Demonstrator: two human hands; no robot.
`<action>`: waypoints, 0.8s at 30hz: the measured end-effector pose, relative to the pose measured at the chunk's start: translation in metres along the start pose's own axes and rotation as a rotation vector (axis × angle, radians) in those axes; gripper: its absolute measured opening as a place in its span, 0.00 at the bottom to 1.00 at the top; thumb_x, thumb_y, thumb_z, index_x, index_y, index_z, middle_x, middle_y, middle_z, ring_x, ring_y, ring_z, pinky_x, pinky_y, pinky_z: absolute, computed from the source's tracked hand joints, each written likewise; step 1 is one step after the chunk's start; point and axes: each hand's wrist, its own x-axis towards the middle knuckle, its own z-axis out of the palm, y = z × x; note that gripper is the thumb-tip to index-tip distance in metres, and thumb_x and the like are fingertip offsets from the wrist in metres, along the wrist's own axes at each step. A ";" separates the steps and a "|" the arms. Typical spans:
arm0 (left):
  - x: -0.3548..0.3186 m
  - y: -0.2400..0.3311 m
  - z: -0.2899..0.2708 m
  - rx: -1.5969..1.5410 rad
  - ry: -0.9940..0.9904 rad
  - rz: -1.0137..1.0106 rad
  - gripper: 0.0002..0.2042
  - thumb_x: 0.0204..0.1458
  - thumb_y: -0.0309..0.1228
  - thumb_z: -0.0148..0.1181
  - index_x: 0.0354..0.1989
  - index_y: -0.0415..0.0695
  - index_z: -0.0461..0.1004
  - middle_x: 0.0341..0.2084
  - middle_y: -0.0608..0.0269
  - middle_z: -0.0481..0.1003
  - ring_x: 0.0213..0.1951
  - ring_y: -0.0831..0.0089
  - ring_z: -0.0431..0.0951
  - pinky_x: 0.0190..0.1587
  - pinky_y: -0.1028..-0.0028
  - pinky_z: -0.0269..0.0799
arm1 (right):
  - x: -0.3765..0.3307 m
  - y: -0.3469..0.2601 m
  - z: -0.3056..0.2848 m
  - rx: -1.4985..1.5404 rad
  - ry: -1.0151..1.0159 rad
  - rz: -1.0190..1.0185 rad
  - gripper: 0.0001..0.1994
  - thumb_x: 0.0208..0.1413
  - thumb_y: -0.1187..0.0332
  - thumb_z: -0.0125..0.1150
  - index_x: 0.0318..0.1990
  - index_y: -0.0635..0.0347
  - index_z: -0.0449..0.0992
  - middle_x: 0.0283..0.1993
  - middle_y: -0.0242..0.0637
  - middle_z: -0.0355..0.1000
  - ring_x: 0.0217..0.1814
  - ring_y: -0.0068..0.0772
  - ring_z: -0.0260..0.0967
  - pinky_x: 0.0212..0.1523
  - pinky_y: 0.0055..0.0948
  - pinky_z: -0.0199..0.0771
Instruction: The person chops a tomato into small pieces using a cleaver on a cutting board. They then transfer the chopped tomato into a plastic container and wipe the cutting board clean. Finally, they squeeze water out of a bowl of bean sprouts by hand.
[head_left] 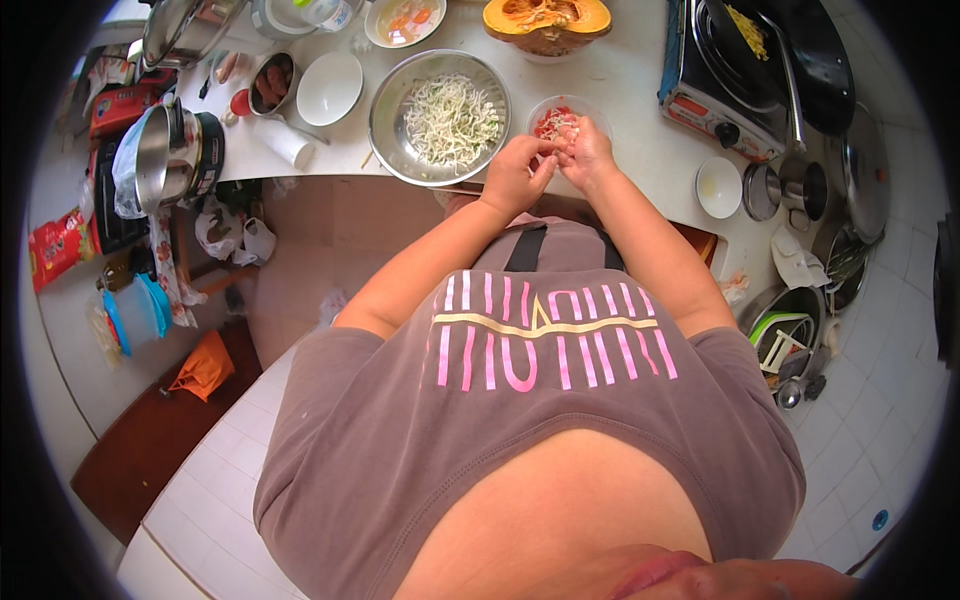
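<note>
- Left hand [515,172] and right hand [585,150] together at counter [620,120] edge, fingertips touching over near rim of small bowl [562,118].
- Small bowl: clear or pale, holds red and white chopped pieces; sits on counter just right of steel bowl [438,116].
- Left hand: fingers curled narrow, pinching something small against right fingertips; item itself too small to identify.
- Right hand: fingers bent, narrow pinch, meeting left; whether it grips a separate piece cannot be told.
- Steel bowl: wide, filled with pale shreds flecked green, just left of hands.
- Behind small bowl: halved pumpkin [547,20], cut face up, orange flesh.
- Far left of steel bowl: white bowl [330,87], empty-looking; beside it a metal cup [272,82] with brownish contents.
- Right of hands: portable stove [725,85] with dark pan [800,50] holding yellow bits.
- Near stove front: small white dish [718,186], then a steel pot [805,187].
- Left edge: pot [165,155] on low shelf, among packets.
</note>
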 end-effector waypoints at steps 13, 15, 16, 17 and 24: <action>0.021 0.006 0.011 0.052 0.000 0.107 0.12 0.47 0.29 0.66 0.41 0.45 0.77 0.32 0.58 0.75 0.28 0.65 0.77 0.33 0.69 0.74 | -0.001 0.004 -0.001 -0.102 0.081 -0.127 0.05 0.61 0.72 0.41 0.38 0.56 0.66 0.30 0.33 0.67 0.27 0.26 0.65 0.19 0.23 0.63; 0.025 0.003 0.014 0.067 -0.024 0.084 0.09 0.47 0.30 0.65 0.38 0.45 0.77 0.31 0.58 0.74 0.30 0.62 0.77 0.33 0.68 0.74 | 0.005 0.006 -0.010 -0.097 0.057 -0.155 0.05 0.61 0.71 0.43 0.37 0.56 0.67 0.30 0.34 0.67 0.29 0.28 0.66 0.22 0.25 0.66; 0.027 0.003 0.014 0.100 -0.031 0.080 0.08 0.48 0.29 0.64 0.37 0.45 0.77 0.31 0.58 0.74 0.30 0.61 0.78 0.33 0.67 0.74 | 0.002 0.004 -0.008 -0.098 0.063 -0.165 0.04 0.59 0.71 0.45 0.38 0.56 0.67 0.31 0.34 0.67 0.28 0.28 0.66 0.22 0.26 0.67; 0.029 0.003 0.014 0.133 -0.039 0.077 0.07 0.48 0.29 0.63 0.36 0.45 0.77 0.31 0.57 0.75 0.31 0.61 0.78 0.33 0.66 0.74 | 0.000 0.001 -0.006 -0.100 0.070 -0.175 0.04 0.58 0.71 0.46 0.38 0.57 0.68 0.31 0.35 0.68 0.27 0.29 0.66 0.23 0.27 0.67; 0.040 0.004 0.020 -0.089 -0.012 -0.380 0.06 0.50 0.27 0.60 0.33 0.38 0.76 0.26 0.55 0.79 0.29 0.64 0.80 0.35 0.69 0.75 | -0.010 -0.009 -0.007 -0.069 -0.084 -0.099 0.06 0.55 0.67 0.53 0.37 0.58 0.70 0.32 0.35 0.69 0.29 0.25 0.66 0.23 0.24 0.64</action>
